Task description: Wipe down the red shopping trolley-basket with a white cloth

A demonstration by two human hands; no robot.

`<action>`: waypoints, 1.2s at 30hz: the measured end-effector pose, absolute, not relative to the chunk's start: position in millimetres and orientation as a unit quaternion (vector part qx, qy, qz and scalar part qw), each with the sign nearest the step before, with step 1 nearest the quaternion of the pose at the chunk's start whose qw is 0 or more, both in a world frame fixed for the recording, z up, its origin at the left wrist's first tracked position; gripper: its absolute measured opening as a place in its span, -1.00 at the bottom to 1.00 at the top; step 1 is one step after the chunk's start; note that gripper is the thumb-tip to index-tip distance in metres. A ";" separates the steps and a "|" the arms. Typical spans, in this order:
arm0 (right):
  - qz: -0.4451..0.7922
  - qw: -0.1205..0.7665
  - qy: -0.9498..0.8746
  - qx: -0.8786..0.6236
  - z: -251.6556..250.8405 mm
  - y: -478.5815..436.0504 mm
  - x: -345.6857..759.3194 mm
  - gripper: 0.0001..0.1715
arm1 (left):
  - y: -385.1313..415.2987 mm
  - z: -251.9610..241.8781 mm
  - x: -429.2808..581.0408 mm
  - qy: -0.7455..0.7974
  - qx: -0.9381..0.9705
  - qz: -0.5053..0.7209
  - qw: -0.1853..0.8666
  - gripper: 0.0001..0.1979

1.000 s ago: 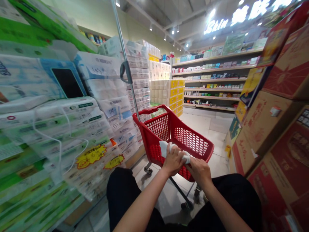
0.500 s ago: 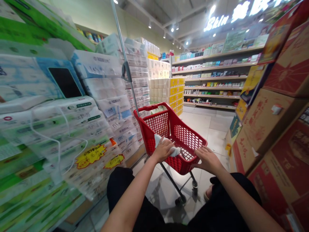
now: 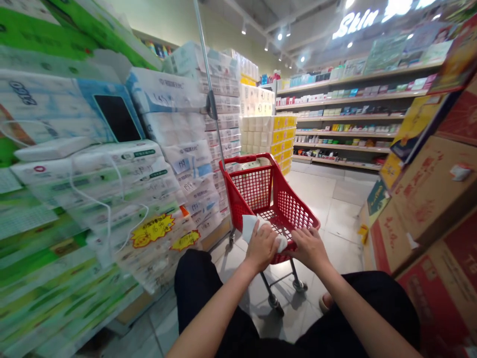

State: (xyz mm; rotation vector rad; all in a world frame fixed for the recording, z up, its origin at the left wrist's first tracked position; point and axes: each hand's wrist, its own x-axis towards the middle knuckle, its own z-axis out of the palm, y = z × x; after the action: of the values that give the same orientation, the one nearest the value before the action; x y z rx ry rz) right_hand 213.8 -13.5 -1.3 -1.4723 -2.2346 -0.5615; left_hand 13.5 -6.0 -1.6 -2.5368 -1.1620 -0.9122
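In a shop aisle, my view looks down on two bare arms reaching out to a small red cart (image 3: 256,188) that stands on the tiled floor (image 3: 337,211). The left hand (image 3: 263,247) is clenched on a white cloth (image 3: 249,226) and presses it against the near rim of the cart at its left corner. The loose end of the cloth sticks out past the fingers to the left and far side. The right hand (image 3: 310,248) lies just beside it on the same rim, towards the right corner. Its fingers are bent over the edge, though I cannot tell whether that grip is closed or only resting. The cart lies straight ahead of both hands, and its long axis runs from near to far, leaning a little left. Its front faces down the aisle towards the far shelves (image 3: 337,122). The cloth runs crosswise along the rim, and the left hand is the nearer one to it. The right hand is close to the cloth's near end but does not hold it. Stacked tissue packs (image 3: 169,149) crowd the left side, near a slanting metal pole (image 3: 208,84). Cardboard boxes (image 3: 423,199) line the right side, apart from the cart.
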 end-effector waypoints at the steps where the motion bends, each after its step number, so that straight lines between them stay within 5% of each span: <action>1: -0.202 0.198 -0.799 -0.531 -0.8 -14.1 211.4 -0.77 | -12.4 -5.9 20.4 -0.397 -0.857 -0.309 0.110 -0.78; 15: -0.177 0.185 -0.814 -0.522 7.3 -41.2 192.1 -0.77 | -17.5 -16.9 1.2 -0.373 -0.879 -0.278 0.101 -0.78; 23: -0.129 0.189 -0.858 -0.461 12.7 -40.0 203.6 -0.47 | -11.3 -6.7 -42.8 -0.386 -0.876 -0.276 0.088 -0.82; 29: -0.169 0.221 -0.842 -0.461 -1.1 -24.6 232.1 -0.64 | -7.9 -7.3 -41.2 -0.446 -0.834 -0.303 0.114 -0.83; 36: -0.129 0.267 -0.840 -0.453 -8.5 -30.0 217.9 -0.55 | -24.1 -18.4 22.5 -0.508 -0.778 -0.349 0.125 -0.80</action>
State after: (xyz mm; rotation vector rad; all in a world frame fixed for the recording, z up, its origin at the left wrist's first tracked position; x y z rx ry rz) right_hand 217.9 -30.0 -8.5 -1.2234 -2.2680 -0.3475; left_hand 22.5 -24.1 -18.4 -2.2661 -1.4792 -1.0158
